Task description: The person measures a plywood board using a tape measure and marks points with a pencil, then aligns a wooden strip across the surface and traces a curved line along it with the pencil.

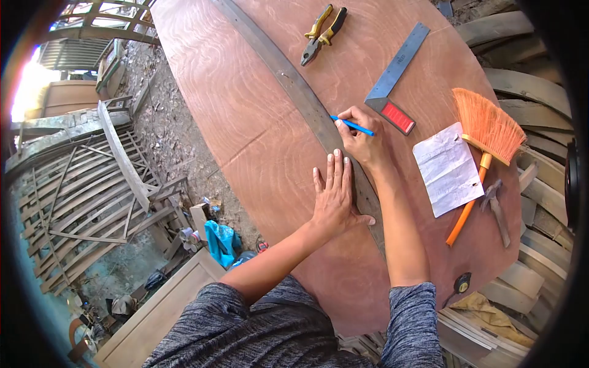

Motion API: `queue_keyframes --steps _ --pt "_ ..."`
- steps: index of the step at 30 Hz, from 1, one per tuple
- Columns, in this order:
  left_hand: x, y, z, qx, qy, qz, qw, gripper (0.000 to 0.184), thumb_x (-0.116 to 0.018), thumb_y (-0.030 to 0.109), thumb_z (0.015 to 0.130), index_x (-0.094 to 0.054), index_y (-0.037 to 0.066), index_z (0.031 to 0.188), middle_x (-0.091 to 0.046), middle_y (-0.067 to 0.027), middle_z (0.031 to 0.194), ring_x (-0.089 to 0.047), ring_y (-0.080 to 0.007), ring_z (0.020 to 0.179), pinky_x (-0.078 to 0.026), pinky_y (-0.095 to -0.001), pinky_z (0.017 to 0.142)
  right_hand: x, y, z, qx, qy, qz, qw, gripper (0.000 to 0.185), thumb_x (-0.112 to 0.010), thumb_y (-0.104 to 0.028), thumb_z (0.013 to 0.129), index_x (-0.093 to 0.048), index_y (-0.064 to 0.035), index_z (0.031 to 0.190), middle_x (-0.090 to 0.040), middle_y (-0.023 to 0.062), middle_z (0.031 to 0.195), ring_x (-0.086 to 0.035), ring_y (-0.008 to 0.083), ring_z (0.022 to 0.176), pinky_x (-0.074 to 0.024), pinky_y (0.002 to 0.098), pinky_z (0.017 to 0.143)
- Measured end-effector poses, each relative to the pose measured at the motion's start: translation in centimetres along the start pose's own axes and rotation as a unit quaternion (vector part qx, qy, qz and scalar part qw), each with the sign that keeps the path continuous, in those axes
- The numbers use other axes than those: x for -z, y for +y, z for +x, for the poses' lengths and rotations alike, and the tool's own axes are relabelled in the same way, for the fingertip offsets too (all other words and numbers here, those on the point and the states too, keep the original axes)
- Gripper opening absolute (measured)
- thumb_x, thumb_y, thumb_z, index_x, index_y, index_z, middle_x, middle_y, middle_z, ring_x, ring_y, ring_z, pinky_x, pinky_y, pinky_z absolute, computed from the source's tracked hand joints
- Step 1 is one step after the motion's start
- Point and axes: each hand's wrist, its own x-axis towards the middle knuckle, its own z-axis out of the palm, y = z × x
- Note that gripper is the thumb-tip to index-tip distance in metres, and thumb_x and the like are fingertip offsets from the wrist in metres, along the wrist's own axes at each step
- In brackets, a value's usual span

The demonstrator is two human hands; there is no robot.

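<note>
A long grey-brown wooden strip (279, 72) lies across a reddish plywood sheet (227, 92). My left hand (334, 199) is pressed flat beside and partly over the strip, fingers stretched out and thumb reaching across it. In my right hand (362, 138) is a blue pen (356, 126), gripped between the fingers, with its tip at the strip's right edge. Right of that hand lies a square (399, 64) with a metal blade and a red-and-grey handle. A creased sheet of paper (448, 170) rests further right.
Pliers (320, 35) lie near the top of the plywood. On the right are an orange brush (491, 129), a hammer (498, 214) and a tape measure (461, 283). Curved boards (534, 110) stand beyond the right edge. Wooden slats (92, 202) and a blue cloth (221, 242) are at left.
</note>
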Motion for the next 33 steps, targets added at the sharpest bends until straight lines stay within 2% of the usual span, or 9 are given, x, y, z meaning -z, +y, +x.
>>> queue_keyframes --steps 6,9,15,18,21,24,28,29,33 --pt "0.0 0.0 -0.1 0.002 -0.006 -0.001 1.0 0.16 -0.081 0.083 0.052 -0.01 -0.013 0.16 -0.004 -0.0338 0.169 0.002 -0.0462 0.159 -0.005 -0.0707 0.121 0.3 0.2 0.0 0.023 -0.029 -0.014 0.999 0.008 -0.067 -0.009 0.091 -0.064 -0.0024 0.093 -0.069 0.0187 0.073 -0.072 0.0367 0.07 -0.0546 0.0449 0.06" --pt "0.0 -0.1 0.1 0.005 -0.003 -0.002 1.0 0.16 -0.08 0.083 0.053 -0.009 -0.012 0.16 -0.004 -0.0332 0.169 0.001 -0.0461 0.159 -0.005 -0.0701 0.122 1.1 -0.8 -0.6 0.02 -0.049 -0.077 0.996 0.008 -0.067 -0.009 0.091 -0.063 -0.0026 0.091 -0.069 0.0201 0.073 -0.071 0.0391 0.073 -0.0556 0.0471 0.063" --pt "-0.1 -0.2 0.0 0.004 0.0 -0.011 1.0 0.16 -0.079 0.085 0.053 -0.009 -0.01 0.161 -0.005 -0.032 0.17 0.001 -0.0456 0.159 -0.003 -0.0685 0.123 -0.7 -0.6 0.8 0.048 -0.033 -0.089 0.994 0.008 -0.063 -0.012 0.091 -0.061 -0.0041 0.092 -0.068 0.0225 0.075 -0.07 0.043 0.076 -0.0548 0.0514 0.067" --pt "0.0 -0.2 0.0 0.006 -0.007 -0.009 1.0 0.16 -0.079 0.084 0.053 -0.008 -0.01 0.161 -0.005 -0.0317 0.17 0.001 -0.0451 0.159 -0.003 -0.0678 0.123 1.5 -1.2 -0.7 0.05 -0.085 -0.143 0.985 0.009 -0.063 -0.012 0.091 -0.06 -0.005 0.095 -0.068 0.0231 0.074 -0.07 0.0431 0.076 -0.0539 0.0518 0.066" --pt "-0.1 -0.1 -0.1 0.006 0.001 -0.013 1.0 0.16 -0.08 0.083 0.053 -0.008 -0.009 0.162 -0.005 -0.0313 0.17 0.001 -0.0445 0.16 -0.003 -0.0671 0.123 1.6 -1.1 -1.3 0.006 -0.095 -0.094 0.991 0.009 -0.064 -0.013 0.091 -0.06 -0.005 0.094 -0.067 0.0235 0.074 -0.069 0.0436 0.076 -0.0533 0.0526 0.066" --pt "-0.1 0.0 -0.2 0.01 0.003 -0.015 1.0 0.16 -0.081 0.082 0.052 -0.008 -0.008 0.162 -0.005 -0.0308 0.17 0.001 -0.0437 0.16 -0.003 -0.0666 0.124 0.1 -1.0 0.9 0.048 -0.056 -0.08 0.994 0.01 -0.065 -0.013 0.09 -0.059 -0.0046 0.091 -0.066 0.0235 0.074 -0.069 0.0443 0.076 -0.0529 0.0532 0.066" --pt "0.2 0.1 -0.2 0.019 -0.006 -0.006 1.0 0.16 -0.082 0.082 0.051 -0.009 -0.008 0.162 -0.004 -0.0296 0.171 0.001 -0.0423 0.16 -0.003 -0.0662 0.124 1.3 -2.1 1.7 0.026 -0.1 -0.109 0.989 0.012 -0.066 -0.014 0.09 -0.06 -0.0032 0.088 -0.066 0.0237 0.074 -0.069 0.0451 0.077 -0.0532 0.0532 0.066" --pt "0.3 0.2 -0.1 0.022 -0.011 -0.007 1.0 0.16 -0.082 0.082 0.051 -0.009 -0.008 0.162 -0.004 -0.0294 0.171 0.0 -0.0419 0.16 -0.003 -0.0662 0.124 2.5 -3.1 0.6 -0.014 -0.119 -0.157 0.98 0.013 -0.066 -0.015 0.089 -0.061 -0.0029 0.088 -0.067 0.0239 0.076 -0.069 0.0445 0.076 -0.0534 0.0523 0.067" --pt "-0.6 -0.3 -0.1 0.002 0.023 -0.01 1.0 0.161 -0.081 0.083 0.049 -0.01 -0.008 0.162 -0.004 -0.0294 0.171 0.0 -0.041 0.161 -0.004 -0.0663 0.123 6.9 -2.6 -6.5 -0.05 -0.163 -0.143 0.975 0.014 -0.069 -0.014 0.09 -0.061 -0.0021 0.089 -0.069 0.0206 0.078 -0.07 0.0416 0.075 -0.0531 0.0484 0.064"
